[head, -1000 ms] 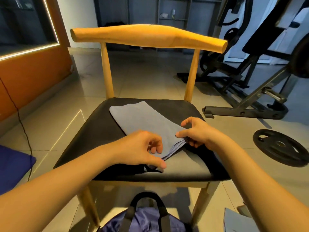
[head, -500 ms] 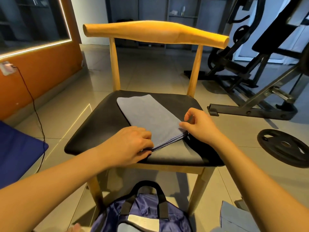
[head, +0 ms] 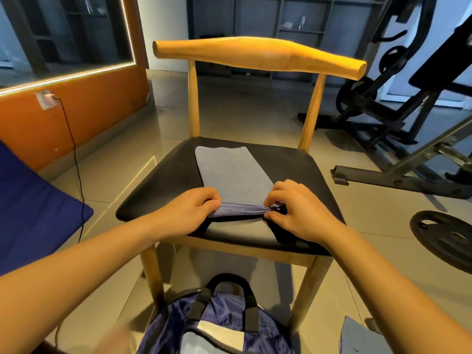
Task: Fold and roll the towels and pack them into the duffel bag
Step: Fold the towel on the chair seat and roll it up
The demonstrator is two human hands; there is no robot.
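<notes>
The folded grey-blue towel (head: 235, 172) is lying mid-frame on the black seat of the chair (head: 163, 190), with its long side running away from the camera. Both hands have the near end. The left hand (head: 189, 213) is pinching the left corner and the right hand (head: 301, 210) is pinching the right one. That stitched edge is lifted a bit off the seat and curled over, so I'd guess this is the start of the roll.

It looks thin, soft and really light, so it'll flop, and the layers will probably slide apart if you grab one spot. I'd take both corners like this and roll tight and even, or it'll go cone-shaped.

The duffel bag (head: 222, 328) is on the floor at bottom centre, just in front of the chair. What looks like another towel (head: 357, 338) is at the lower right.
</notes>
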